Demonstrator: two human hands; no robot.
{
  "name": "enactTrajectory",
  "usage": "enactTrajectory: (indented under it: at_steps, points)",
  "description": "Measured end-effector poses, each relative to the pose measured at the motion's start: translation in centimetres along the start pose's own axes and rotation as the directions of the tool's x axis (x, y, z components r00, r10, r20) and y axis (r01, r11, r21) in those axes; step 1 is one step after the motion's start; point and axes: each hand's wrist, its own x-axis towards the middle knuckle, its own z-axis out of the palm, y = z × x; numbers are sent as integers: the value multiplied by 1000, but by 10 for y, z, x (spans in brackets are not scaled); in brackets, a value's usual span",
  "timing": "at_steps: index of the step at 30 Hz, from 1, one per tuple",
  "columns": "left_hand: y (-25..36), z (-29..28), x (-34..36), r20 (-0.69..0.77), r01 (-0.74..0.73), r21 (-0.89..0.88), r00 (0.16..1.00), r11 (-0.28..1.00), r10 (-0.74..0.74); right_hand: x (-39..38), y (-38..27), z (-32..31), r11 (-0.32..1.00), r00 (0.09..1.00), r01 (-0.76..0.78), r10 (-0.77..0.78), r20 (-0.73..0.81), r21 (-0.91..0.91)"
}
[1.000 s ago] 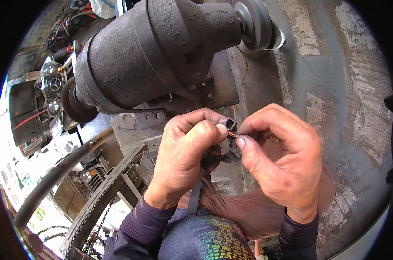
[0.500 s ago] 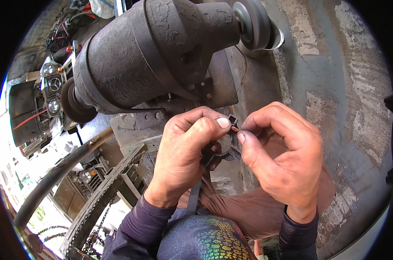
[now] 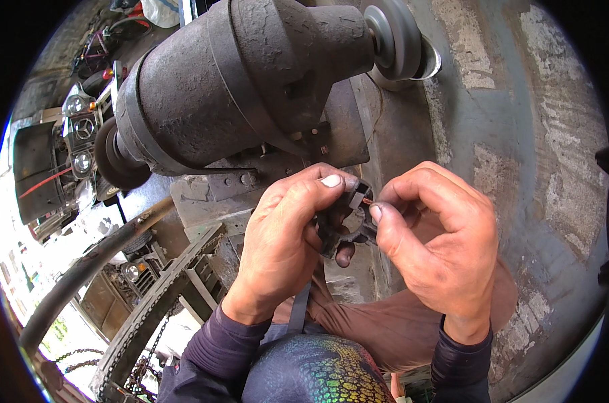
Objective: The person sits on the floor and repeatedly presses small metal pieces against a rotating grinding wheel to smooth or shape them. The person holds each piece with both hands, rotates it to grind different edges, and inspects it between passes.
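My left hand grips a small black brush holder, ring-shaped with square slots, between thumb and fingers. Part of it is hidden by those fingers. A short piece of braided copper wire sticks out at its upper right side. The thumb and forefinger of my right hand pinch the end of that wire; its other fingers are curled in. Both hands are close together above my lap, just in front of the bench grinder.
A big, dirty grey bench grinder stands right beyond my hands. It has one wheel at the right and another at the left. A rusty pipe and a chain-draped beam run along the left, with vehicles behind them.
The black brush holder has turned in my left hand, so more of its ring and slot shows. My left thumb has shifted slightly left. The right hand keeps its pinch, nearly in place.
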Motion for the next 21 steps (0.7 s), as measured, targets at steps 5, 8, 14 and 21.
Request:
enactTrajectory:
  at_steps: [5, 8, 14, 21]
  points:
    - [0, 3, -1, -10, -57, 57, 998, 997, 58, 0, 0, 0, 1000, 1000, -16, 16, 4, 4]
    - [1, 6, -4, -47, -81, 204, 995, 976, 92, 0, 0, -1, 1000, 1000, -11, 11, 7, 3]
    - [2, 11, -8, -109, -133, 464, 972, 876, 206, -1, 0, 1, 999, 1000, -6, 6, -4, 33]
    - [-3, 12, -10, -117, -211, 568, 936, 795, 332, -1, 1, 2, 1000, 1000, 4, -4, -1, 10]
